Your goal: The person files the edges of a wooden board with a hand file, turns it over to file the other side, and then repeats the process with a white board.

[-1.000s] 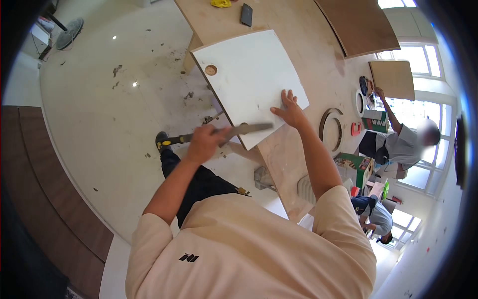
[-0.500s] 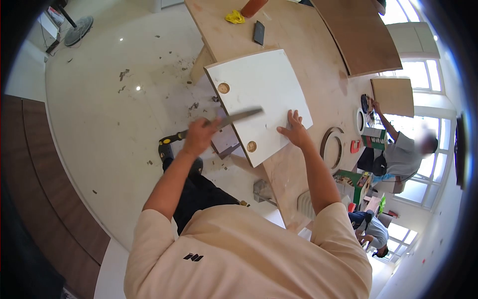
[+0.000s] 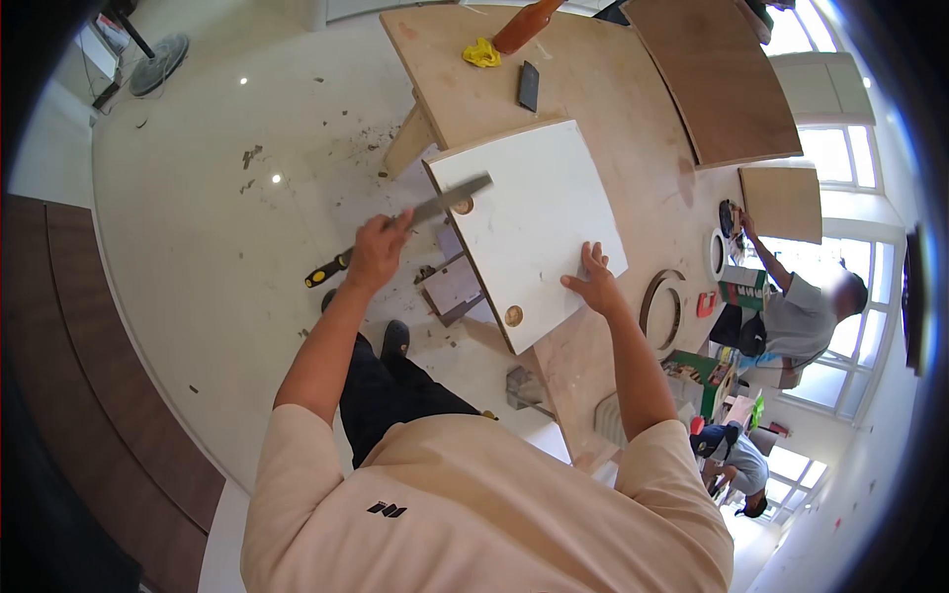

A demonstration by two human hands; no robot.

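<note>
My left hand [image 3: 378,252] is closed around a long flat metal file [image 3: 435,203], gripping it near the middle. Its black and yellow handle points left, out over the floor. The blade reaches across the left edge of a white panel [image 3: 544,222], near one of two round holes; contact with the edge is hard to make out. My right hand [image 3: 593,282] lies on the panel's right part with fingers spread. The second round hole [image 3: 513,315] is at the near corner. The panel rests on a wooden worktable [image 3: 643,212] and overhangs its left side.
A phone [image 3: 529,87], a yellow crumpled cloth [image 3: 481,53] and an orange bottle [image 3: 524,28] are at the table's far end. A brown board [image 3: 712,84] and a ring-shaped piece [image 3: 647,311] lie rightward. Two people work at right. Scraps litter the floor.
My left hand and the file have moved left and away from me along the panel's edge, toward the far hole. My right hand stays on the panel. The view has shifted slightly.
</note>
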